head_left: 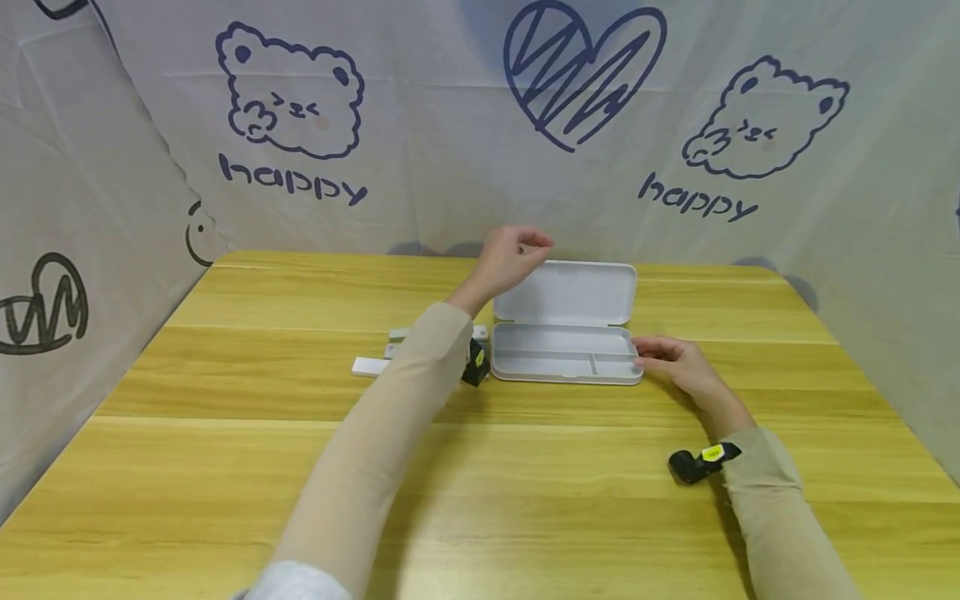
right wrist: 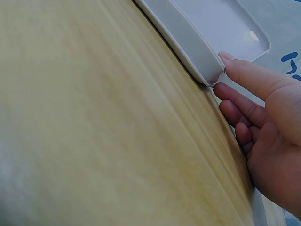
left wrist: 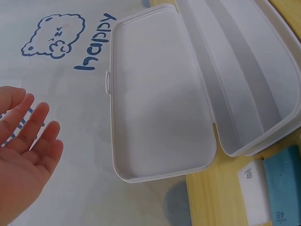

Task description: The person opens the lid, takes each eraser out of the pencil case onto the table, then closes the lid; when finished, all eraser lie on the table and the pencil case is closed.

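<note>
A white pencil case point(head_left: 555, 381) lies on the table with its lid point(head_left: 577, 293) swung back. Long and short compartments divide its bare inside. My right hand point(head_left: 686, 367) grips the case's right end; in the right wrist view its thumb point(right wrist: 249, 75) lies over the rim and the fingers are against the outer wall. Beyond the lid's upper left corner, my left hand point(head_left: 510, 257) is raised. The left wrist view shows this hand point(left wrist: 26, 155) apart from the lid, fingers loosely bent and holding nothing.
Left of the case lie several flat pieces, including a white one point(head_left: 369, 367), partly hidden by my left forearm. In the left wrist view, a white block point(left wrist: 254, 193) and a teal block point(left wrist: 284, 186) carry "4B" marks. A printed curtain point(head_left: 435, 125) hangs behind the table point(head_left: 525, 500).
</note>
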### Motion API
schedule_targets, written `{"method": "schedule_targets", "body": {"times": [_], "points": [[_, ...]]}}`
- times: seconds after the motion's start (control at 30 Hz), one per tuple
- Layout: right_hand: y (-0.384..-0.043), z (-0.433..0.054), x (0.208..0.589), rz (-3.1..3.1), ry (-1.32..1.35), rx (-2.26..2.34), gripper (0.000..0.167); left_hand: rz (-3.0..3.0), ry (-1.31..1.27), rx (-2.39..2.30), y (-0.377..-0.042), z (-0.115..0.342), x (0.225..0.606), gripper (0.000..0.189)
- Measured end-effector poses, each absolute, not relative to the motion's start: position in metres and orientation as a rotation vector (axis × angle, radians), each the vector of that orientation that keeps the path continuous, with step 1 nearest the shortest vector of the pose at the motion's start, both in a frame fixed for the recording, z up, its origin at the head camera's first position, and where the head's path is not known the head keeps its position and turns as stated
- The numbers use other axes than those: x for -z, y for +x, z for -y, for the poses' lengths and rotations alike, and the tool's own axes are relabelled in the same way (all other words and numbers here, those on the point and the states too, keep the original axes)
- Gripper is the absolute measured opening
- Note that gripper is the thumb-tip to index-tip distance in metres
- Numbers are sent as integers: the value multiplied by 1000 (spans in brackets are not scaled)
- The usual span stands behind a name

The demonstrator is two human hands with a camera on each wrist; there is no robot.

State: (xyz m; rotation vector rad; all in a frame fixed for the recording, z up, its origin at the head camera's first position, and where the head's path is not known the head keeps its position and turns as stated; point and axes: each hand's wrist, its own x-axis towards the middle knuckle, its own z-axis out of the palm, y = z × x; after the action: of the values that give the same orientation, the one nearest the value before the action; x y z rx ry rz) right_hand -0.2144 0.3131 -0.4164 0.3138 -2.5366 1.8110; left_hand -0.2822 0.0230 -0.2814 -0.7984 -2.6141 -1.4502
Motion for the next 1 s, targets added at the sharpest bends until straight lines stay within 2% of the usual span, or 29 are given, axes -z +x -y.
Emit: {"method": "schedule_targets", "body": {"times": [0.37,1.0], "points": [[-215,-314,416,2538,320,-1812,41,2686,-827,1341,-289,-28,285,25],[-213,-315,413,2503,396,-1918,47,2734,-902,1250,-298,-29,303,27]]}}
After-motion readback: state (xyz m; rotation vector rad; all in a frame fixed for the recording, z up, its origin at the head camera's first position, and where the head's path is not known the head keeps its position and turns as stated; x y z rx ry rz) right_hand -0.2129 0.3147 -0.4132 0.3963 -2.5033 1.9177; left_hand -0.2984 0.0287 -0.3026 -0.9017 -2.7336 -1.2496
